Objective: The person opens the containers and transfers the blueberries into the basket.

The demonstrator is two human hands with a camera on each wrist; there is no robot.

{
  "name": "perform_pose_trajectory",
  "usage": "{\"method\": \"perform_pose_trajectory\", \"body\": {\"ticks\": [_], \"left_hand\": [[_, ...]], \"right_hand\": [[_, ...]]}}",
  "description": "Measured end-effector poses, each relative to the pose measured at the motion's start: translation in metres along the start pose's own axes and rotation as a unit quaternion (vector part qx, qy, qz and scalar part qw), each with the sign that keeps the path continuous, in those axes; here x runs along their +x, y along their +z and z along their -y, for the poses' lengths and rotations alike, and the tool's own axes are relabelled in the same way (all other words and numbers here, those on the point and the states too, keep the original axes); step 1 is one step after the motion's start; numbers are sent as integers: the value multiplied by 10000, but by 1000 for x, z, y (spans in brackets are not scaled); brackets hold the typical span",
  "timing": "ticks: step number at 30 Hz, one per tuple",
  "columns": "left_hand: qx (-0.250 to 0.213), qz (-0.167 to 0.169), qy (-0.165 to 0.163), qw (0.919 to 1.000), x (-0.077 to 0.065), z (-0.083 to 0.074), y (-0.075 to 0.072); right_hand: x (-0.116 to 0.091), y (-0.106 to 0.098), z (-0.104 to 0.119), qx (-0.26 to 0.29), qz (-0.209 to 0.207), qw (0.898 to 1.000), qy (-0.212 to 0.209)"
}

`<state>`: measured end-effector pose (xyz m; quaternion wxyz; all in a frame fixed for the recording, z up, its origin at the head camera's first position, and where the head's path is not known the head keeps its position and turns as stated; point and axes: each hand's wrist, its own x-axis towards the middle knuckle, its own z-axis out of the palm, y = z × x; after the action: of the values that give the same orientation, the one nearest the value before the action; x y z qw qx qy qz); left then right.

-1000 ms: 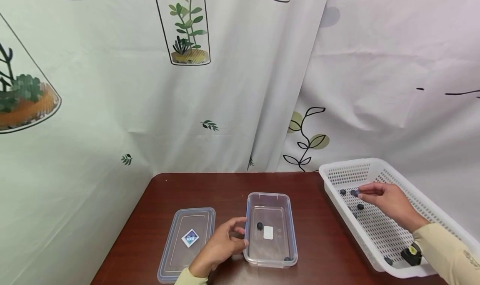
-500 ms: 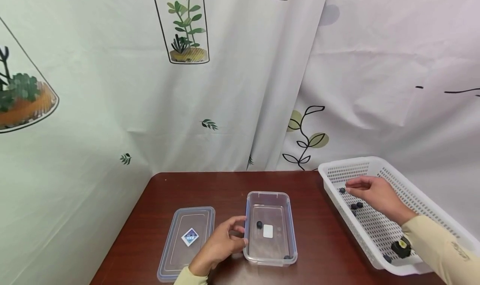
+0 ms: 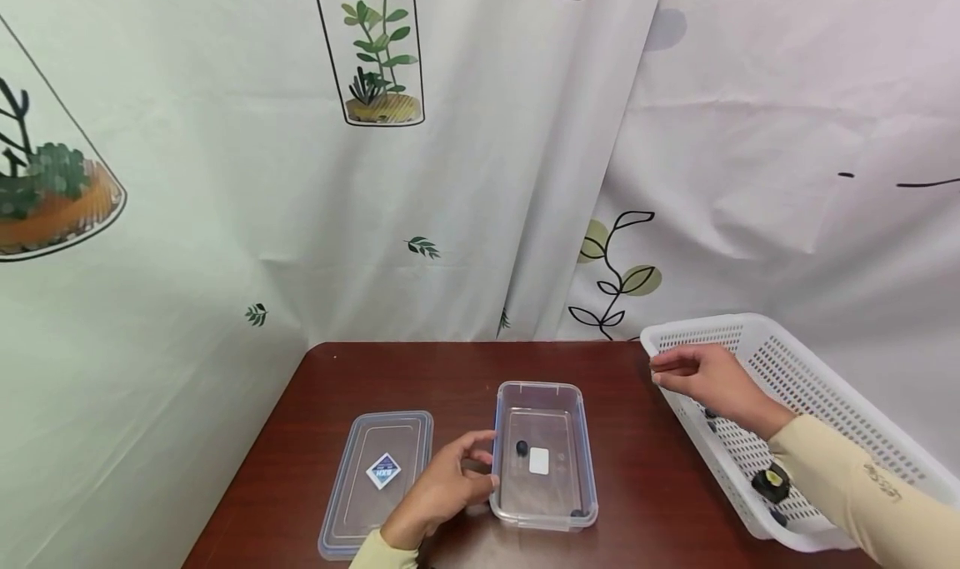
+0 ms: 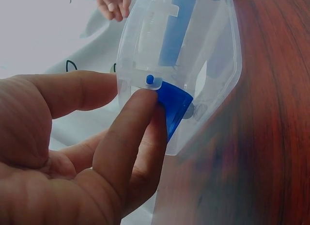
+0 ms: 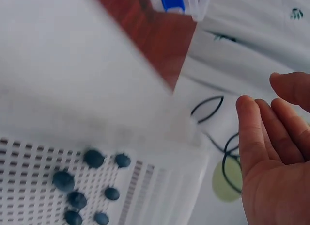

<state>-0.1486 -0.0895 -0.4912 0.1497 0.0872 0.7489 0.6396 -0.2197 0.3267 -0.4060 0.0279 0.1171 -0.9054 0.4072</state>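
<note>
My left hand [image 3: 450,484] holds the left side of a clear food container [image 3: 545,519], its fingers bent at the blue latch [image 4: 175,103] in the left wrist view. Two blueberries lie inside, one blueberry [image 3: 521,448] beside a white label and another near the front right corner. My right hand [image 3: 708,379] hovers over the left rim of a white perforated basket [image 3: 798,369]. In the right wrist view its thumb stands apart from the extended fingers [image 5: 250,123], with nothing visible between them. Several blueberries [image 5: 93,158] sit on the basket floor; my right hand and sleeve hide part of it.
A clear lid [image 3: 348,502] with a blue-edged rim and diamond sticker lies left of the container, beside my left forearm. A black device [image 3: 771,482] sits under the right cuff. The brown table [image 3: 420,377] meets a printed curtain [image 3: 465,177] at the back.
My right hand has moved left, from low among the blueberries inside the basket to above its left rim. The left hand and the container stay in place.
</note>
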Motion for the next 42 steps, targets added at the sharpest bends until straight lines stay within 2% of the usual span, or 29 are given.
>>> {"method": "perform_pose_trajectory", "body": {"ticks": [14,20,26,34,42], "left_hand": [[-63,24,18,10000,0,0,0],[-78,10,23,10000,-1,-1,-1],[-145,51,-12,9999,-1,0,-1],[-225,63,-12,9997,0,3,-2],[-261,105,-7,9996,0,3,-3]], "right_hand": [[18,49,35,215,572,9971,-455],[28,79,54,179,841,9938,-702],[32,111,68,117,1034,9918,-743],[34,150,69,359,1416,9834,-1077],[34,172,64,108,1408,9834,-1138]]}}
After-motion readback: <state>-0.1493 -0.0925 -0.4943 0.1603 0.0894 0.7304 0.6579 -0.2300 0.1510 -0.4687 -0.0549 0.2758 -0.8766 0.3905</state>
